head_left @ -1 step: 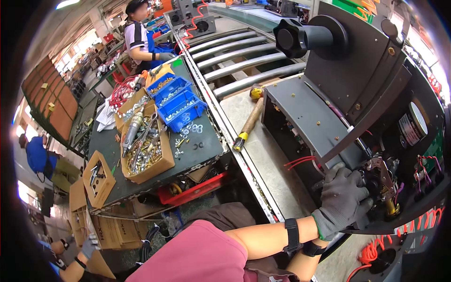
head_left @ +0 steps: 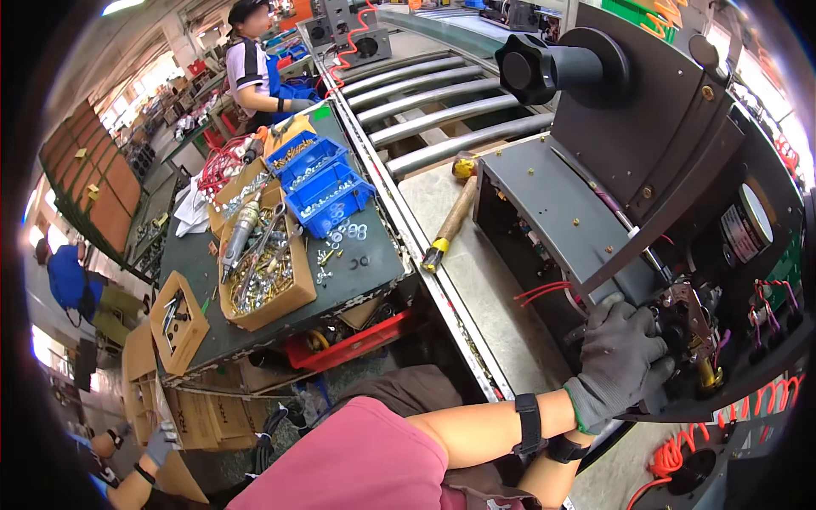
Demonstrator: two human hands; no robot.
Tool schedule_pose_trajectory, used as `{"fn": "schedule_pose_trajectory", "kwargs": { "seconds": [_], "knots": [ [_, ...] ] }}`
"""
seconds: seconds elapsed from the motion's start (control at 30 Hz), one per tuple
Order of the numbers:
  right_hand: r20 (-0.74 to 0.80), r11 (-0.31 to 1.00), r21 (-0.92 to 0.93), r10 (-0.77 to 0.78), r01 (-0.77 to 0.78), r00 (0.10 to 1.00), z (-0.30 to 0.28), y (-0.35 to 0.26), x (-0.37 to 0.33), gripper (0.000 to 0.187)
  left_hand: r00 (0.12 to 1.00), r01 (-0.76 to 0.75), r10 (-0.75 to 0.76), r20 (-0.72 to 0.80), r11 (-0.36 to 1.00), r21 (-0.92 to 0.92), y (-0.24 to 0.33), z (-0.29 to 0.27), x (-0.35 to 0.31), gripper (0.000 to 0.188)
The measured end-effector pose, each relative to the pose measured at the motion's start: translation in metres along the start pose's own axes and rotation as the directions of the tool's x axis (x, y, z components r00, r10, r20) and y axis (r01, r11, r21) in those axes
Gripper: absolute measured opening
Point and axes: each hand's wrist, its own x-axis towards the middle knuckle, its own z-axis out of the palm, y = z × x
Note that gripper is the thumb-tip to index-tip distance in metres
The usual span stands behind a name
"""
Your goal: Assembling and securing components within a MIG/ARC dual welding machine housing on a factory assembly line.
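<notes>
My left hand point(head_left: 619, 353), in a grey glove with a green cuff, is closed at the lower front of a dark grey metal machine housing point(head_left: 544, 195). Its fingers curl beside a metal mechanism point(head_left: 684, 319) with a brass-coloured part; what they grip is hidden. My right forearm point(head_left: 552, 476) runs under the left one. Most of my right hand point(head_left: 656, 394) is behind the left, so its fingers do not show. Red wires point(head_left: 546, 293) stick out of the housing close to my left hand. A large black knob point(head_left: 527, 70) projects from the upper panel.
A hammer point(head_left: 450, 225) with a yellow-taped handle lies on the bench left of the housing. Beyond run conveyor rollers point(head_left: 433, 106). The side table carries blue bins point(head_left: 327, 200), a cardboard box point(head_left: 272, 306) of screws and a power driver point(head_left: 240, 236). Co-workers point(head_left: 251, 76) stand nearby.
</notes>
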Motion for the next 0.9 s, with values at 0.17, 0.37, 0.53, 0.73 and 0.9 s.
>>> {"fn": "schedule_pose_trajectory", "kwargs": {
  "seconds": [0.17, 0.37, 0.53, 0.73, 0.9],
  "knots": [
    [0.058, 1.0, -0.018, -0.003, 0.004, 0.998, 0.01, 0.002, -0.006, 0.04, 1.0, -0.005, 0.005, 0.01, 1.0, 0.007, -0.004, 0.001, 0.0, 0.018],
    [0.156, 1.0, -0.028, -0.005, 0.009, 0.988, 0.033, 0.004, -0.015, 0.04, 0.999, -0.026, 0.025, 0.028, 0.999, 0.042, 0.005, -0.001, 0.002, 0.021],
    [0.229, 0.999, -0.036, 0.007, 0.001, 0.973, 0.046, 0.01, -0.024, 0.039, 1.0, -0.001, 0.0, 0.016, 0.999, 0.051, -0.002, -0.003, -0.002, 0.022],
    [0.298, 0.997, -0.073, 0.008, 0.014, 0.955, 0.062, 0.016, -0.03, 0.039, 1.0, -0.005, 0.005, 0.004, 1.0, 0.027, 0.0, 0.0, -0.004, 0.022],
    [0.314, 0.994, -0.109, 0.009, 0.026, 0.949, 0.067, 0.024, -0.03, 0.039, 1.0, -0.013, 0.013, 0.023, 0.999, 0.029, -0.001, 0.003, -0.003, 0.022]
  ]
}}
